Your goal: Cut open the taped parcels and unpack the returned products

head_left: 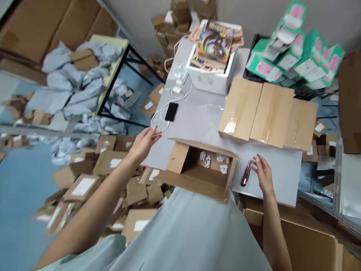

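An open cardboard box (175,157) stands at the table's near edge, against my body, its flaps spread out. Several crumpled paper balls (208,162) lie inside it. To its left my left hand (143,145) hovers, open, with loosely bent fingers and nothing visible in them; the white cable (166,127) passes just beyond its fingertips. On the right, my right hand (263,171) is open, its fingers beside the upper end of a red and black box cutter (246,174). The cutter lies on the table; whether a fingertip touches it, I cannot tell.
Three taped cardboard boxes (270,113) lie side by side on the table (194,116). Behind them are a white bin (210,81) of magazines and green cartons (310,56). A phone (171,112) lies left. Parcels (81,186) cover the floor at left.
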Available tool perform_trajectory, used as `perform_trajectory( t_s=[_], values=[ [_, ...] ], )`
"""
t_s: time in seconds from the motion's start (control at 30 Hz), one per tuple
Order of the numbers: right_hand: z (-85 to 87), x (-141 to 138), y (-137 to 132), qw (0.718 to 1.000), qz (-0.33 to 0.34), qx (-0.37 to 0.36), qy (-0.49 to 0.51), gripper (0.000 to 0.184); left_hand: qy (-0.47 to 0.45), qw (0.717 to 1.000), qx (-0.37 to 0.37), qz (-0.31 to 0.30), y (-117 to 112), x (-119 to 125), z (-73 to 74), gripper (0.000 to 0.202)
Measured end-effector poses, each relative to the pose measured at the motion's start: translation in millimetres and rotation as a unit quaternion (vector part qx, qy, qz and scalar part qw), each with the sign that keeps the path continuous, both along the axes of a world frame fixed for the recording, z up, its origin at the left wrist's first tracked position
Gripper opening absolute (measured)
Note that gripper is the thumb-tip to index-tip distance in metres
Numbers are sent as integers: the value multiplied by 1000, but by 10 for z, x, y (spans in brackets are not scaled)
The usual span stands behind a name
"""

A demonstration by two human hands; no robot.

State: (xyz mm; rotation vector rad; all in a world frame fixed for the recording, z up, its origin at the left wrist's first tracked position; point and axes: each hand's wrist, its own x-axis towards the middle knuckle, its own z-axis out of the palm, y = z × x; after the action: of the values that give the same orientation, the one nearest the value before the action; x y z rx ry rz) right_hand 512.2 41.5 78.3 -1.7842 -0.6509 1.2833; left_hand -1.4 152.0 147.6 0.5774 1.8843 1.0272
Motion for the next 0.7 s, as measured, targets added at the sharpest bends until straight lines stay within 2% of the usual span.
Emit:
perform_trajectory(
  t_s=[0.1, 0.2, 0.27, 0.33, 0.43, 0.57, 0.7],
  values=[
    [-212, -245, -549, 996, 9, -76, 34, 97, -28, 995, -95, 25, -824, -210, -203, 33],
    [-298, -487, -794, 991, 47, -107, 64, 93, -103, 979, -172, -23, -1298, -139, -396, 50],
    [-278, -620, -849, 988, 68, -111, 79, 90, -143, 969, -194, -57, -1415, -41, -509, 60],
    [-208, -732, -866, 987, 84, -100, 94, 86, -165, 965, -188, -81, -1426, 44, -590, 69],
    [-52, -863, -873, 989, 87, -68, 94, 82, -160, 968, -153, -117, -1378, 108, -619, 83],
    [211, -963, -896, 995, 70, -53, 44, 86, -109, 974, -90, -175, -1435, 90, -464, 87],
    [536, -1063, -932, 996, 78, -51, -10, 90, -93, 974, -42, -200, -1703, -43, -210, 77]
  ],
)
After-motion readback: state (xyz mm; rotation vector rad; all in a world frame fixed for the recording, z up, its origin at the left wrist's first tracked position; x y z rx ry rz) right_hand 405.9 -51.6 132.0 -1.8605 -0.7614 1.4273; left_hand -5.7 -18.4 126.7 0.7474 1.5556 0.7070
